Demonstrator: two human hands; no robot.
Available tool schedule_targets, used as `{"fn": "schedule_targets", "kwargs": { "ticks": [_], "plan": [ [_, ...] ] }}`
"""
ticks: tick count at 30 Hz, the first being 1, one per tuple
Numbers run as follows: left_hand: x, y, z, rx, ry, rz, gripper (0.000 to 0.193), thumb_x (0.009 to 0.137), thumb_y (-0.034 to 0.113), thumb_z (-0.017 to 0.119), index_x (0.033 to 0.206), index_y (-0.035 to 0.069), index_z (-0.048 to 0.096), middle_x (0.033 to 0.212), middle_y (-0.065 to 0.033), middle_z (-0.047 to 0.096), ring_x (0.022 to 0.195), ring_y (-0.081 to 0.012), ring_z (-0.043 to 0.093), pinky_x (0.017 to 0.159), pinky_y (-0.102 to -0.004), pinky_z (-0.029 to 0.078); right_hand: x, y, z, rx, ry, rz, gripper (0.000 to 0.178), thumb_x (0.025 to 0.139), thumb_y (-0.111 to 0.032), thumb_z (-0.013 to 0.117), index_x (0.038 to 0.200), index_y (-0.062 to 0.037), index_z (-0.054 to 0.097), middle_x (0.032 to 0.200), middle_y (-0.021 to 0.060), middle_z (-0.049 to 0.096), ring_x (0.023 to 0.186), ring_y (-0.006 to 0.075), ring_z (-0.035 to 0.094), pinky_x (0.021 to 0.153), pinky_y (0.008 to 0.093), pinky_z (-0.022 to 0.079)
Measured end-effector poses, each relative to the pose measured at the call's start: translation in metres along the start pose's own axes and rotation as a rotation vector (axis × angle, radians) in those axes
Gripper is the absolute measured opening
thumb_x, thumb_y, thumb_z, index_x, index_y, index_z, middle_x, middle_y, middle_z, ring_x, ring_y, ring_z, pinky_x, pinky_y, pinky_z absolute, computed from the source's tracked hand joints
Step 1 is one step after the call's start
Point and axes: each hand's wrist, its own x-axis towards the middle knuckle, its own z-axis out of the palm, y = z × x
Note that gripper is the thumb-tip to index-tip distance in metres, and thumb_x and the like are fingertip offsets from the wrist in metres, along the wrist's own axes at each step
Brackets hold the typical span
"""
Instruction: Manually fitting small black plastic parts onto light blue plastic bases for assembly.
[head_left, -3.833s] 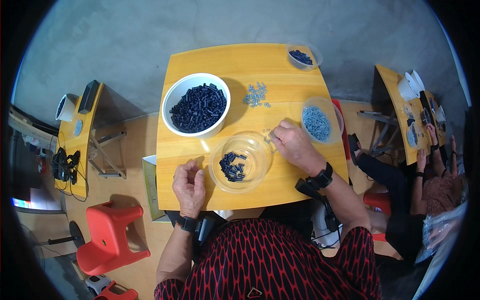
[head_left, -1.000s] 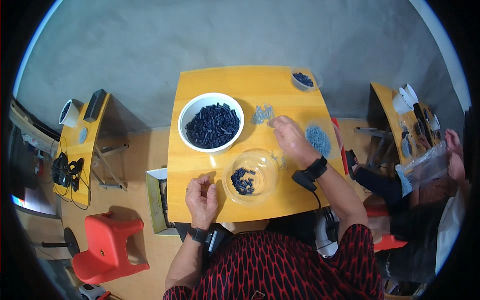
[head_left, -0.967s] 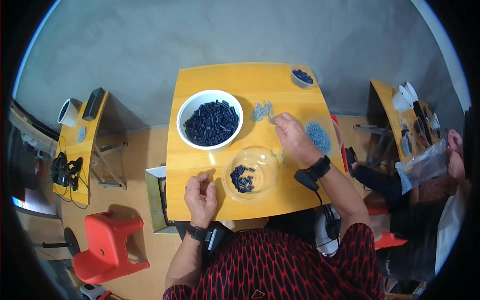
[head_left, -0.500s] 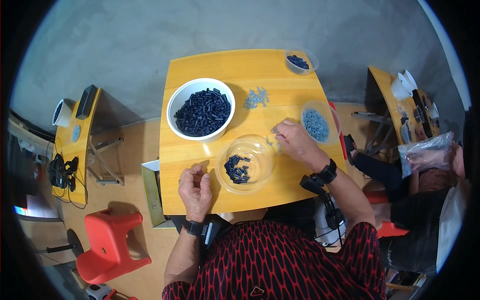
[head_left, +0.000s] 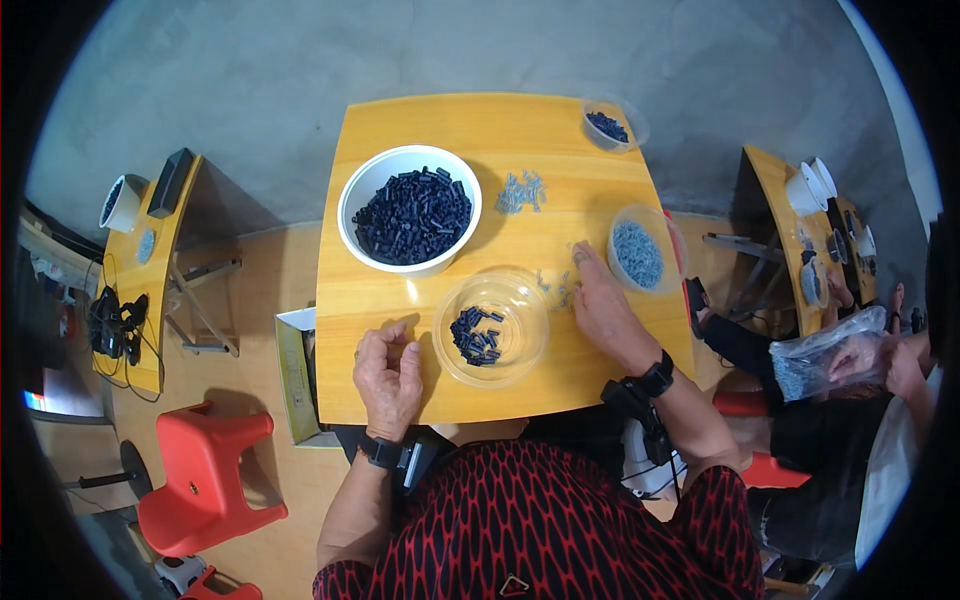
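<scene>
My left hand rests at the table's near left, its fingers curled in; what they hold, if anything, is hidden. Right of it stands a clear round tub with a small heap of short black plastic tubes. My right hand is low over the table, fingers together and fingertips down; anything between them is too small to make out. Several loose small silvery screws lie just left of it. Beyond its right side sits a clear tub of similar screws.
A big white bowl full of black tubes stands at the back left, with a pile of screws beside it. Another clear tub sits at the far right corner. A red stool is on the floor; a person holds a plastic bag at right.
My right hand has shifted slightly right, away from the loose screws, and its pinch has turned to point forward. My left hand stays almost still. The person at right has moved the bag.
</scene>
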Motion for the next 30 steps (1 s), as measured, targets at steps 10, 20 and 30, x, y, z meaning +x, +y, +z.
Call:
{"fn": "schedule_targets", "kwargs": {
  "ticks": [10, 20, 30],
  "plan": [
    [-0.002, 0.002, 0.001, -0.033, -0.002, -0.037, 0.019, 0.087, -0.002, 0.066, 0.106, -0.002, 0.063, 0.086, -0.0047, 0.061, 0.071, -0.0109, 0.055, 0.07, -0.0258, 0.05, 0.01, -0.004, 0.002, -0.037, -0.122, -0.123, 0.049, 0.086, 0.01, 0.039, 0.134, 0.0111, 0.047, 0.141, 0.031, 0.047, 0.139, 0.0423, 0.039, 0.116, 0.0436, 0.032],
    [-0.001, 0.005, 0.002, -0.018, 0.016, -0.071, 0.019, 0.084, 0.001, 0.068, 0.102, -0.001, 0.066, 0.08, -0.0086, 0.059, 0.07, -0.0217, 0.059, 0.069, -0.0331, 0.049, -0.003, 0.004, -0.015, 0.197, 0.079, -0.211, 0.034, 0.083, 0.013, 0.046, 0.115, 0.0072, 0.058, 0.117, 0.0272, 0.061, 0.112, 0.0428, 0.058, 0.098, 0.0425, 0.048],
    [-0.001, 0.003, 0.004, 0.016, 0.016, -0.061, 0.019, 0.083, 0.0, 0.068, 0.102, -0.001, 0.065, 0.08, -0.0091, 0.059, 0.071, -0.0225, 0.059, 0.071, -0.034, 0.05, -0.005, 0.014, -0.008, 0.095, 0.059, -0.28, 0.027, 0.081, 0.009, 0.056, 0.106, 0.0042, 0.061, 0.104, 0.0186, 0.057, 0.1, 0.0349, 0.058, 0.086, 0.0388, 0.05]
  ]
}}
